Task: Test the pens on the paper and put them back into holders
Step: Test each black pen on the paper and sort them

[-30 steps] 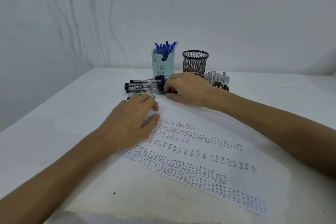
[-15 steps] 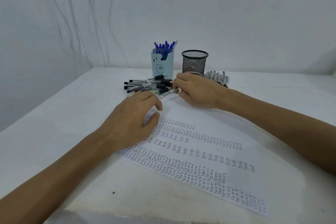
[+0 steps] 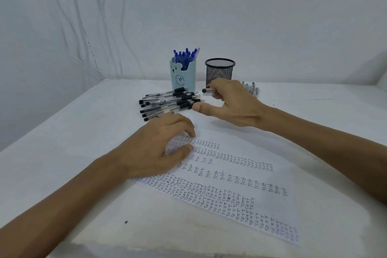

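Pen (image 3: pixel 207 90), one, gripped by right hand (image 3: pixel 234 104); left hand (image 3: pixel 159 146) rests on paper (image 3: pixel 247 176); two holders (image 3: pixel 183 75) (image 3: pixel 219 71)

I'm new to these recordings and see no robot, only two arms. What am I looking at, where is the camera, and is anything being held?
There is no machine here. A person works bare-handed, and the single camera sits on their head, looking forward and down, so both arms reach in from the bottom edge. On the white table lies a white sheet of paper covered in rows of handwritten "TEST". The left hand rests on the sheet's left end. Just beyond it lies a pile of clear pens with black caps. Further back stand a light blue bear-faced holder full of blue pens and a black wire-mesh holder. The right hand has its fingers curled round one black-tipped pen, just right of the pile. More grey pens lie behind that hand.
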Demonstrator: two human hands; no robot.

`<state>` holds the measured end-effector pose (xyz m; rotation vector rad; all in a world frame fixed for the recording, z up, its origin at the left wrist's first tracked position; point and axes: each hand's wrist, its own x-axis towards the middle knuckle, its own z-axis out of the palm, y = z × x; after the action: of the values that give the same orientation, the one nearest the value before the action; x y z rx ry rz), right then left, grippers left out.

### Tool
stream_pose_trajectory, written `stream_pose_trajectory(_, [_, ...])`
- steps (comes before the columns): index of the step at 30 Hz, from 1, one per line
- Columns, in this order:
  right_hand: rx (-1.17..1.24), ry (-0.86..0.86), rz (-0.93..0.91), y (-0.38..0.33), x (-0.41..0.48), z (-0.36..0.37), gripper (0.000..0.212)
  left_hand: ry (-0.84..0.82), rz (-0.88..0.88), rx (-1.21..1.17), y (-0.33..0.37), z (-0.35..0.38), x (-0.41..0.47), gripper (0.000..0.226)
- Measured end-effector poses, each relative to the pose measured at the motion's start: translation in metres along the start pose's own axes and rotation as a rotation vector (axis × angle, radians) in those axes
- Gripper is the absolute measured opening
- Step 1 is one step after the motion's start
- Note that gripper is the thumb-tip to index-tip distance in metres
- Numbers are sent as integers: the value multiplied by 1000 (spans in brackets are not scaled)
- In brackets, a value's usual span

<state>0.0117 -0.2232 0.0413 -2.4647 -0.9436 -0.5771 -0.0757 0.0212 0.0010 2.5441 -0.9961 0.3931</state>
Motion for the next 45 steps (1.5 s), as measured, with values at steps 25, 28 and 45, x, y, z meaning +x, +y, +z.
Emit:
stream_pose_trajectory(25, [814, -143, 433, -16, -68, -11, 15, -150, 139, -60, 15, -1, 1, 42])
stream_pose_trajectory(28, [763, -168, 369, -18, -71, -13, 11, -151, 146, -48, 15, -1, 0, 41])
stream_pose_trajectory(45, [735, -169, 285, -18, -71, -9, 21, -157, 136, -55, 15, 0, 0, 42])
